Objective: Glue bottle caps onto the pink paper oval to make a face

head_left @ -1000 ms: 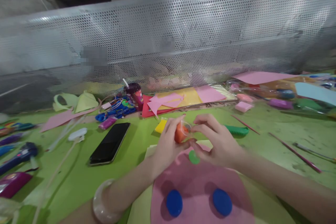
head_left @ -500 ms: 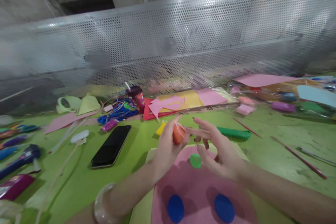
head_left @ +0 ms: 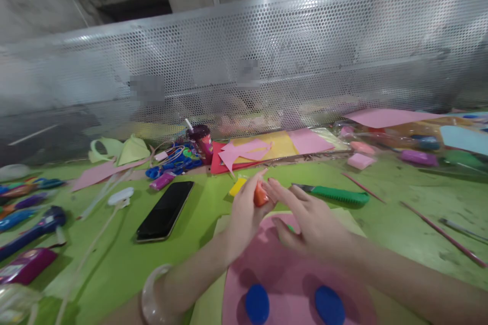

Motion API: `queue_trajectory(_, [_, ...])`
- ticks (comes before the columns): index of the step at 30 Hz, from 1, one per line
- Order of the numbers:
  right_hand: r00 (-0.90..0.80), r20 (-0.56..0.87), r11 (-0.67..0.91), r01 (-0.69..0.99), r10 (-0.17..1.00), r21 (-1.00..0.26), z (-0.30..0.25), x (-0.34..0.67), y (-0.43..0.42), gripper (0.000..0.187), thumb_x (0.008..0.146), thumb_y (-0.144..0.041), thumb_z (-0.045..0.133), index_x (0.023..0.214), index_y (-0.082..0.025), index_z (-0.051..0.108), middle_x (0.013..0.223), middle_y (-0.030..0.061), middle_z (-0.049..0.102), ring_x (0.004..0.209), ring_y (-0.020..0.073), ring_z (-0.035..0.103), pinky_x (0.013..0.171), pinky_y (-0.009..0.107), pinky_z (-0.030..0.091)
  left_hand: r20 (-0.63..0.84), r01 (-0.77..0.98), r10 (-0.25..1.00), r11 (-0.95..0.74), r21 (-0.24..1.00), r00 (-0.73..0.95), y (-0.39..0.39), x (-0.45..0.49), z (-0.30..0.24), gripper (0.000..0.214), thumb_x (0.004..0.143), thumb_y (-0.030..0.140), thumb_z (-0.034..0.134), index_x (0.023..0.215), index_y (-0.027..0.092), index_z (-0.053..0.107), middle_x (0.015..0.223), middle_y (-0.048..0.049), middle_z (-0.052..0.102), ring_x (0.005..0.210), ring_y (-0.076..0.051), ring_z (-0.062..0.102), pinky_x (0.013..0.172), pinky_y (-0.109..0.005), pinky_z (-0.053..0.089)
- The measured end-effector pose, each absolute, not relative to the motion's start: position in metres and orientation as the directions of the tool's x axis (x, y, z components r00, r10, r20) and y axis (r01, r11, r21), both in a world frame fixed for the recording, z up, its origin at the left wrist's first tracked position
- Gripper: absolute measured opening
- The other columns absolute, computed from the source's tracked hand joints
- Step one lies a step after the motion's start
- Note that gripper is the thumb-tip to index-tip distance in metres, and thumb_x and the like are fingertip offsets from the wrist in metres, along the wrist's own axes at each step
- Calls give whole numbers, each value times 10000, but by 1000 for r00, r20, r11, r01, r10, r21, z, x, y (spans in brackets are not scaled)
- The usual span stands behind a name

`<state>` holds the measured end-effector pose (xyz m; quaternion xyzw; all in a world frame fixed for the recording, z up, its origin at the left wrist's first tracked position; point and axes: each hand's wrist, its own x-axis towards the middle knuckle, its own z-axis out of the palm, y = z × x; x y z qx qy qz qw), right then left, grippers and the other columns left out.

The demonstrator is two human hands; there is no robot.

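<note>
My left hand is closed around a small lump of orange modelling clay that looks wrapped in clear plastic. The fingertips of my right hand rest at the clay's right side, with the fingers stretched out and the thumb apart from them. Below both hands lies a pink rounded sheet bearing two blue discs. A green disc near the sheet's top is mostly hidden by my right hand.
Beyond my hands lie a yellow piece and a green-handled cutter. A black phone is to the left, near a drink cup. Thin sticks lie at right. A perforated metal panel stands behind.
My right hand has moved left, bringing its fingertips onto the orange clay and covering most of the green disc. The cutter's blade end has come into sight. The view has shifted slightly.
</note>
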<state>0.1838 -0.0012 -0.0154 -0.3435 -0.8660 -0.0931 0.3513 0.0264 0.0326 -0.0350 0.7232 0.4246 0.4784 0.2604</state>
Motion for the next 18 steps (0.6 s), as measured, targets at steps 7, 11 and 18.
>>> queue_trajectory(7, [-249, 687, 672, 583, 683, -457, -5, 184, -3, 114, 869, -194, 483, 918, -195, 586, 946, 90, 615, 812, 168, 596, 608, 280, 516, 586, 443, 768, -633, 635, 256, 34, 25, -37, 458, 793, 239, 596, 1244, 207, 524, 967, -58, 634, 885, -194, 584, 837, -369, 472])
queue_trajectory(11, [-291, 681, 703, 539, 672, -464, -4, 185, 0, 123, 864, -198, 514, 809, -203, 623, 986, 98, 586, 877, 181, 590, 635, 292, 525, 655, 472, 701, -696, 541, 283, 36, 24, -39, 452, 793, 220, 578, 1241, 207, 524, 975, -55, 644, 915, -195, 573, 856, -365, 462])
queue_trajectory(18, [-314, 697, 728, 529, 645, -435, -2, 188, 4, 68, 828, -194, 586, 814, -209, 650, 972, 81, 596, 904, 180, 597, 788, 345, 529, 703, 480, 598, -780, 401, 384, 38, 21, -42, 435, 838, 248, 533, 1271, 232, 489, 1036, -52, 647, 952, -203, 565, 865, -368, 452])
